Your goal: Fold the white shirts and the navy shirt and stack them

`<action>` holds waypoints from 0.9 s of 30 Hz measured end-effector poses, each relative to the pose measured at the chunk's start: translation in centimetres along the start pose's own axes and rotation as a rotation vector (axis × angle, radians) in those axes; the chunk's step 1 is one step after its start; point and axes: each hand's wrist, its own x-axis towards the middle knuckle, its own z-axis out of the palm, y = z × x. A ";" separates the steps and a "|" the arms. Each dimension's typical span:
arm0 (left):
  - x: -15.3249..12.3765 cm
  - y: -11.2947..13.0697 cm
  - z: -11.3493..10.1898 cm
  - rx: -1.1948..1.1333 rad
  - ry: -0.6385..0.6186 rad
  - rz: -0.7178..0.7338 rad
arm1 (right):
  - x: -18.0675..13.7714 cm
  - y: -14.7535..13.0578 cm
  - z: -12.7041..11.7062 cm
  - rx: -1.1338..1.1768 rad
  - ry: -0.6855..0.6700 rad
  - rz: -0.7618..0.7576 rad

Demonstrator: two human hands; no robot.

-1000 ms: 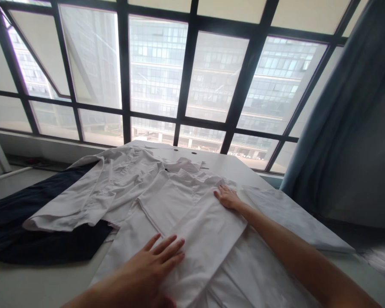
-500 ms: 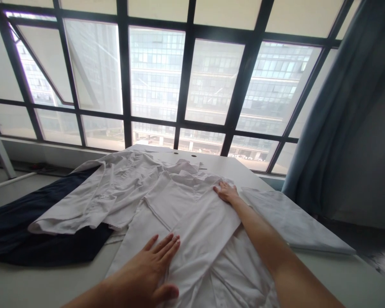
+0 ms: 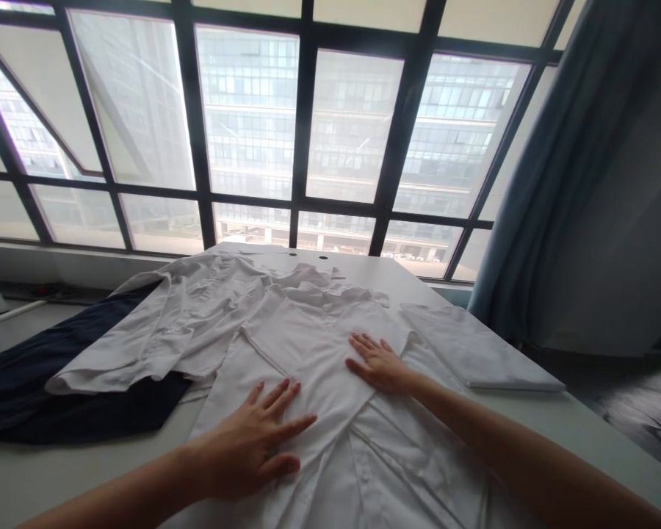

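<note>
Left hand: fingers spread wide and flat, palm down, holding nothing, pressing the folded panel of the white shirt at its near left. Right hand: fingers likewise splayed and flat, gripping nothing, resting on the same panel at its right.

Change noted: a second ago the right hand lay farther off, up by the collar at the panel's far right corner; it has since drawn back toward the middle. The left hand has shifted little. This reads as smoothing a fold already laid.

The shirt lies across the middle of the white table, collar toward the window. A second white garment overlaps its left side above a dark cloth. A folded white piece sits just right. Bare table remains at the far end and near right edge.
</note>
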 end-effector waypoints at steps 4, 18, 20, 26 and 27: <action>0.2 -0.2 0.3 -0.001 0.014 -0.031 | 1.2 5.7 -1.0 -0.056 0.013 0.358; 1.1 -6.8 -0.1 0.052 0.250 -0.239 | -0.5 5.3 -0.5 -0.095 0.079 0.429; 0.6 -7.5 -0.6 0.123 0.326 -0.370 | -2.5 5.3 -0.5 -0.051 0.054 0.469; -1.7 -9.3 -2.8 0.058 0.368 -0.707 | -7.5 7.3 -2.7 0.117 0.057 0.493; -2.1 -9.2 -3.1 -0.008 0.355 -0.714 | -8.1 7.7 -3.1 0.156 0.074 0.503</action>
